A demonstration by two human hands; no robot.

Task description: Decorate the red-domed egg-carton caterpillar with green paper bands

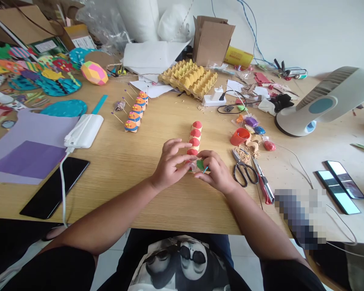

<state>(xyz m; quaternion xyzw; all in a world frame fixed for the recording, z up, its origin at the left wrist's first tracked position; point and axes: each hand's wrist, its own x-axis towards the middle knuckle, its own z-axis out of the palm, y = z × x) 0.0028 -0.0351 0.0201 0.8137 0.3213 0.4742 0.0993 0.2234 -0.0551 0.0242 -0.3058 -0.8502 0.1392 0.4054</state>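
My left hand (167,169) pinches one side of a small clear plastic packet (193,165) with thumb and forefinger, its other fingers spread out. My right hand (217,173) closes on the packet's other side, where green clay-like stuff (200,165) shows. A thin blue stick (206,169) pokes out between the right thumb and fingers. Just beyond my hands lies a strip of egg-carton cups (195,132) with red domed tops. Its near end is partly hidden by my fingers. A painted blue-and-orange egg-carton strip (134,116), with faces and pin-like sticks, stands further left.
Right of my hands lie scissors (245,169), a box cutter (263,182), a red cup (240,137) and small coloured packets (251,121). A white fan (318,105) stands beyond. Left are a power bank (84,131) and a phone (55,188). Yellow egg trays (189,77) lie behind.
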